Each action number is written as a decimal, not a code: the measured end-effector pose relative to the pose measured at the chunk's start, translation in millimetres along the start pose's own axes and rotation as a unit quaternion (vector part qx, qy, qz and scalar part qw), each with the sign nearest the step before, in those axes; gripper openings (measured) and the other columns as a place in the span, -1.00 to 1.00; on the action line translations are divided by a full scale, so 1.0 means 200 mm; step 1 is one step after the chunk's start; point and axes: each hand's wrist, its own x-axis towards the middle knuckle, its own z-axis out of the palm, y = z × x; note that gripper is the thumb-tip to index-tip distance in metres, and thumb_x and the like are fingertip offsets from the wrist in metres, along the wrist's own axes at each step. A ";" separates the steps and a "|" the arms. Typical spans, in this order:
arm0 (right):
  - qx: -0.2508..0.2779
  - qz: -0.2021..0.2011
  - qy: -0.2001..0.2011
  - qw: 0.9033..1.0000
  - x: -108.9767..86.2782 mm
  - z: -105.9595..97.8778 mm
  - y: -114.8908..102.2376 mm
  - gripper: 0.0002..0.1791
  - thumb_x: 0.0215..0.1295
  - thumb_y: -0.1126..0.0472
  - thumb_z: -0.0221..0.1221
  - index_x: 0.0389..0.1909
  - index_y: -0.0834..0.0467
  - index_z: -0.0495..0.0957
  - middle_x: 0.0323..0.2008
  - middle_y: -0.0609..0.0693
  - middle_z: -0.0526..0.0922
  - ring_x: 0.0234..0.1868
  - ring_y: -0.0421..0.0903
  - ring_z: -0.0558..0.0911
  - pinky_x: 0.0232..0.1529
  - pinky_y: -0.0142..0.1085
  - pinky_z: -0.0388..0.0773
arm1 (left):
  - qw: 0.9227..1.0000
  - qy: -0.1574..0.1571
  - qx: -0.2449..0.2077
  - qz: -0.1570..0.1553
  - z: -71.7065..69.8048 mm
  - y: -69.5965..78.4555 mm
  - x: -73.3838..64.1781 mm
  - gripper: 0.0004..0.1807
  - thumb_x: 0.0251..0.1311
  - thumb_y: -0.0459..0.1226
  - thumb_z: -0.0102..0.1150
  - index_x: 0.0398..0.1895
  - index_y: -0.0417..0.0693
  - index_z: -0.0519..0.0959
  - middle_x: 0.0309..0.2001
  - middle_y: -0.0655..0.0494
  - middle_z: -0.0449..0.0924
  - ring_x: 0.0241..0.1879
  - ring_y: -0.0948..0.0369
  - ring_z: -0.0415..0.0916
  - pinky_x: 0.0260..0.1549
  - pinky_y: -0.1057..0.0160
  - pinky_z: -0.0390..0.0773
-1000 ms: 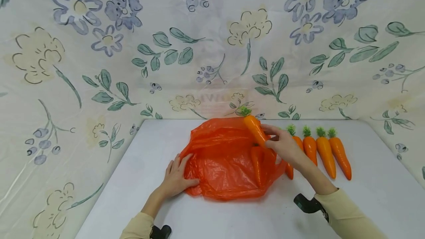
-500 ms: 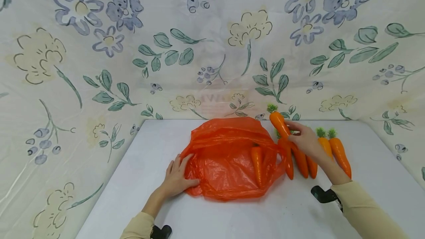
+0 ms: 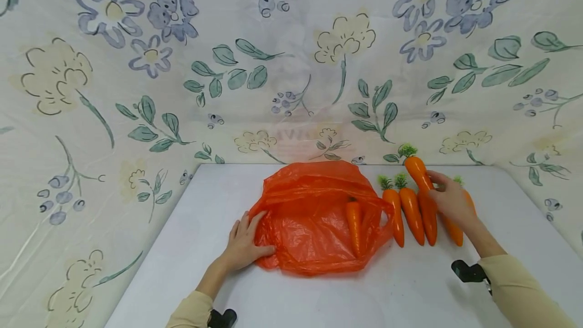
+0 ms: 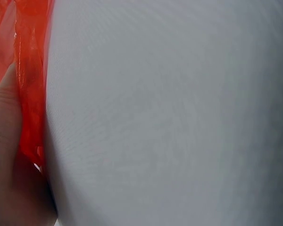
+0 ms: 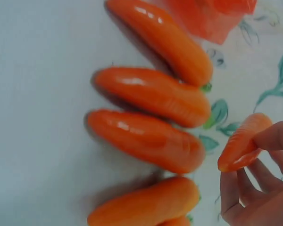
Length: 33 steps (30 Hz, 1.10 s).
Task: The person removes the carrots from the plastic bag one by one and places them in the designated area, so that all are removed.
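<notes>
My left hand (image 3: 246,242) rests with spread fingers on the left side of a thin red plastic bag (image 3: 309,237), thumb over its front. In the left wrist view the thumb (image 4: 2,127) lies against the plastic. One carrot (image 3: 354,227) shows inside the bag, towards its right end. My right hand (image 3: 451,201) pinches another carrot (image 3: 415,170) between thumb and fingers, its green tuft pointing up, above the row of carrots. That row, including a carrot (image 3: 393,216) beside the bag and a carrot (image 5: 153,96) in the right wrist view, lies side by side on the table.
The white table (image 3: 341,302) has its back edge against a flower-printed sheet (image 3: 291,65). A bag handle loop (image 3: 387,216) reaches close to the leftmost carrot of the row. Dark wrist camera mounts (image 3: 466,271) sit by the sleeves.
My right hand has carried its carrot rightwards, from over the bag's right side to over the row of carrots. The left hand and the bag stay about where they were.
</notes>
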 end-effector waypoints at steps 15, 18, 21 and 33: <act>-0.087 0.060 0.028 0.994 -0.04 -0.17 0.19 -0.33 0.33 0.33 -0.14 0.46 0.43 0.02 0.32 0.55 0.17 0.15 0.46 0.34 0.10 0.26 0.48 | 1.000 0.001 -0.002 0.004 0.01 0.00 0.01 0.05 0.03 0.06 0.38 0.54 0.09 0.02 0.53 -0.26 -0.21 0.50 -0.26 -0.38 0.38 -0.39 -0.30; -0.098 0.084 0.039 0.991 -0.06 -0.21 0.24 -0.33 0.33 0.34 -0.13 0.45 0.45 0.02 0.31 0.56 0.17 0.13 0.47 0.33 0.11 0.26 0.46 | 1.000 0.001 0.000 0.007 0.01 -0.01 0.01 0.05 0.03 0.07 0.38 0.54 0.09 0.02 0.53 -0.26 -0.21 0.50 -0.27 -0.38 0.38 -0.39 -0.30; -0.102 0.100 0.049 0.989 -0.08 -0.25 0.29 -0.33 0.32 0.34 -0.13 0.43 0.48 0.01 0.30 0.58 0.15 0.12 0.47 0.32 0.13 0.27 0.44 | 1.000 0.002 0.001 0.009 0.01 -0.01 0.01 0.05 0.03 0.07 0.38 0.53 0.09 0.03 0.52 -0.26 -0.20 0.50 -0.27 -0.38 0.38 -0.40 -0.29; -0.098 0.133 0.050 0.985 -0.13 -0.35 0.42 -0.33 0.30 0.34 -0.15 0.39 0.55 -0.01 0.28 0.62 0.11 0.14 0.50 0.25 0.15 0.30 0.40 | 1.000 -0.003 0.001 0.008 0.00 0.00 0.02 0.05 0.02 0.08 0.37 0.53 0.09 0.03 0.53 -0.24 -0.22 0.50 -0.25 -0.39 0.38 -0.39 -0.30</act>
